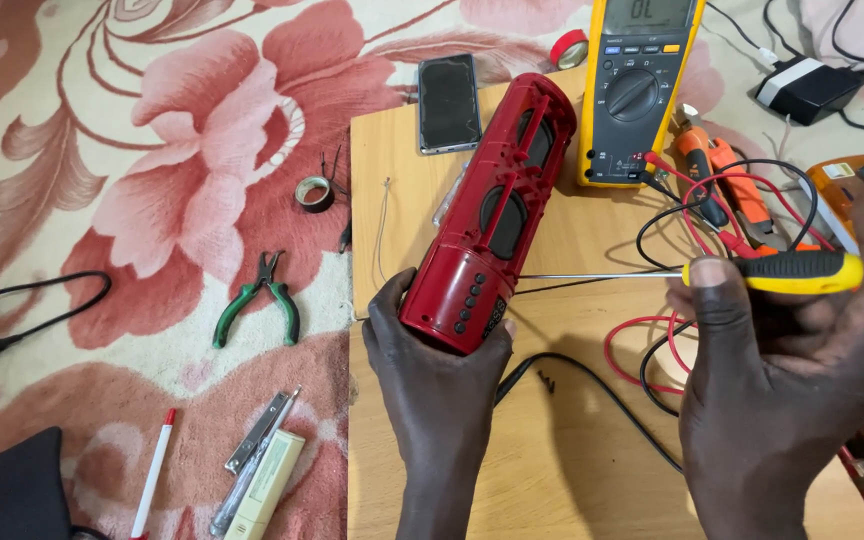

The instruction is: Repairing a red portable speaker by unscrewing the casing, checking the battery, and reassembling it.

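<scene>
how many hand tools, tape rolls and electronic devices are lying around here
Hand tools: 3 – yellow-and-black-handled screwdriver in the right hand, green-handled pliers, orange-handled pliers
Tape rolls: 2 – black tape roll, red tape roll
Electronic devices: 3 – red cylindrical plastic speaker in the left hand, yellow multimeter, black smartphone
Total: 8

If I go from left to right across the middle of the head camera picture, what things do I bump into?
Green-handled pliers → roll of black tape → red speaker case in the left hand → screwdriver in the right hand.
</scene>
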